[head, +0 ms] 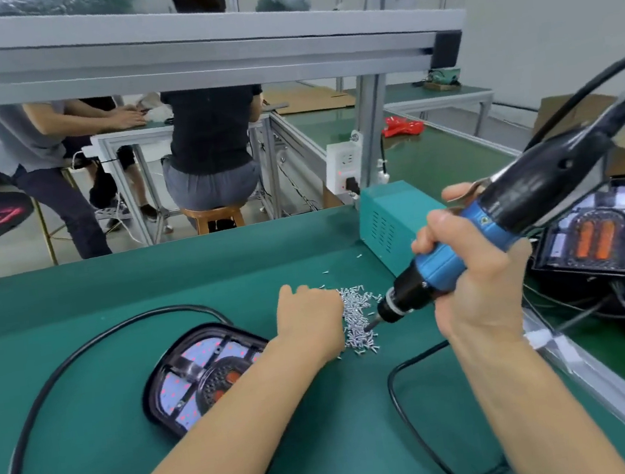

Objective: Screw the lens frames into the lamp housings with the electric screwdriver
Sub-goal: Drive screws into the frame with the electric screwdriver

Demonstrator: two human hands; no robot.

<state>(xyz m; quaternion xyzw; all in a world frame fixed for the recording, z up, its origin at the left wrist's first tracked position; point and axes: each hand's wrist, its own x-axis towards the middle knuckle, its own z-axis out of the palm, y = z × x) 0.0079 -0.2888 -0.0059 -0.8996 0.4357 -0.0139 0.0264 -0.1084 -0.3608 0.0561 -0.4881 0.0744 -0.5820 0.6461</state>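
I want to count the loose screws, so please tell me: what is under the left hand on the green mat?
The left hand rests on the near edge of the screw pile. Many screws show to its right, near the screwdriver bit. Whatever lies beneath the palm and fingers is covered, so no full count is possible.

Toward the right of the frame a teal metal box [392, 218] with vent slots stands on the green mat [111, 287]. Just behind it, a white power socket [345, 165] is fixed to an aluminium post [372, 129]. In the upper left, two people sit at another bench — one on a wooden stool [214, 216]. A red bundle [404, 127] lies farther back at right, cardboard boxes [580, 110] beyond it.
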